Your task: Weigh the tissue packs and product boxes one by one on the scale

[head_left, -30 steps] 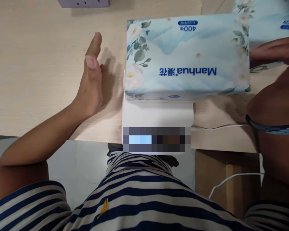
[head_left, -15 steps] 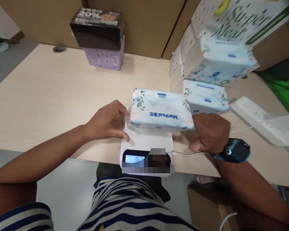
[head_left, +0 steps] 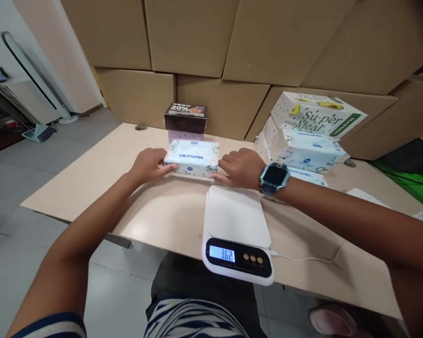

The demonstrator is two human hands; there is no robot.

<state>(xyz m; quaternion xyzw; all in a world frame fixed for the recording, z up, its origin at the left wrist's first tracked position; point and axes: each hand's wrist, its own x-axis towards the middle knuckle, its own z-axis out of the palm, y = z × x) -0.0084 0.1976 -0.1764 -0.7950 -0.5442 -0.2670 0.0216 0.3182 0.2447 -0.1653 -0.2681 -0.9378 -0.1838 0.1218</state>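
A pale blue flowered tissue pack (head_left: 193, 159) is held out over the middle of the wooden table (head_left: 91, 173), beyond the scale. My left hand (head_left: 148, 165) grips its left end and my right hand (head_left: 240, 168), with a blue watch on the wrist, grips its right end. The white kitchen scale (head_left: 237, 225) sits at the near table edge with a bare platform; its lit display reads 362.
A black box on a purple box (head_left: 186, 123) stands just behind the pack. Stacked tissue packs (head_left: 308, 152) and a white "Super Meal" carton (head_left: 317, 115) lie at the right. Large cardboard boxes (head_left: 204, 42) wall the back. A white cable (head_left: 303, 259) runs right from the scale.
The tissue pack has been lifted off the scale and carried away from me toward the table's far side, now held at both ends. My head has tipped up, so more of the room shows.
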